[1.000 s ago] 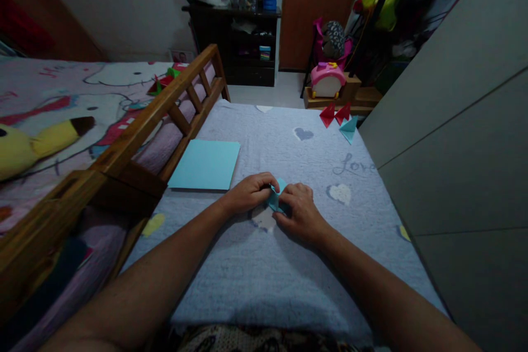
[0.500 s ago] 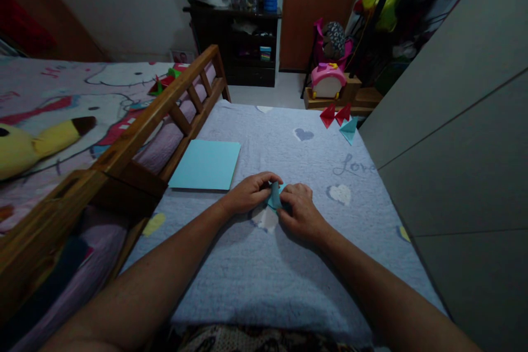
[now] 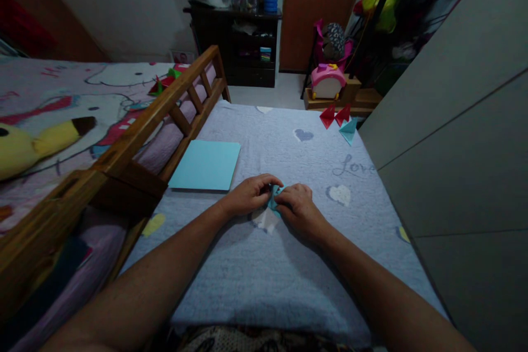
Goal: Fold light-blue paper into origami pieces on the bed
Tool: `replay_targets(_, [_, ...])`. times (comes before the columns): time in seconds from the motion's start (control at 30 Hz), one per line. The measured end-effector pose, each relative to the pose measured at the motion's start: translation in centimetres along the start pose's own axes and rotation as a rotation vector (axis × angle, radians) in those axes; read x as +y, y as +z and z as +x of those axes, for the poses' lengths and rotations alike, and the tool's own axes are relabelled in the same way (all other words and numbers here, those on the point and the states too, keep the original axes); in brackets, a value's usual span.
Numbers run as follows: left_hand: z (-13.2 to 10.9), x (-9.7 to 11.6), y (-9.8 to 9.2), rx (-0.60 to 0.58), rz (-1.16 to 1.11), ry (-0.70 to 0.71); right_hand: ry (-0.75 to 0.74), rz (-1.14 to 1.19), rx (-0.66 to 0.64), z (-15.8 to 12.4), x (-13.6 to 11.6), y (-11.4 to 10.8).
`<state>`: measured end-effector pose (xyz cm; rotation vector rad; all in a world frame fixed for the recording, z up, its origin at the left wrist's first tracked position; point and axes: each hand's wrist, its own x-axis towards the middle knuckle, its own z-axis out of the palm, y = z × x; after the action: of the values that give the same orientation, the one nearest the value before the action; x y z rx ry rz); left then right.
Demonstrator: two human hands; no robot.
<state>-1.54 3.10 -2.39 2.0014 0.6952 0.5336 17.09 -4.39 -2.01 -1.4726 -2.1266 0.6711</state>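
Note:
Between my hands lies a small folded piece of light blue paper on the patterned bedsheet, partly covered by fingers. My left hand grips its left side, index finger curled over the top edge and thumb below. My right hand is closed on its right side, fingertips pressing the paper near its middle. To the left rests a stack of square light blue paper. Toward the far right corner stand two red folded paper pieces and one light blue folded paper piece.
A wooden bed rail runs along the left, with a second bed and a yellow plush toy beyond it. A pale cabinet borders the right side. Past the far edge are a pink toy case and a dark shelf unit.
The paper flap that stood up between my hands is now pressed down flatter. My right fingers have shifted slightly left over the paper.

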Motion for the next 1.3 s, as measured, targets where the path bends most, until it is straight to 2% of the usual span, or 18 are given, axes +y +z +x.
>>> replay_targets(0.27, [-0.03,-0.07,-0.18,-0.015,0.031,0.020,0.035,-0.031,0.076,0.17,0.27,0.56])
replay_targets(0.67, [-0.10,-0.01,-0.05,-0.002,0.046,0.007,-0.039,-0.091,0.029,-0.30,0.23,0.62])
replay_targets(0.93, [-0.10,0.12,-0.12,0.011,0.021,0.018,-0.051,-0.083,0.069,-0.19,0.28,0.84])
replay_targets(1.3, [-0.08,-0.07,-0.08,0.000,0.002,0.008,0.055,-0.078,0.046,0.25,0.05,0.86])
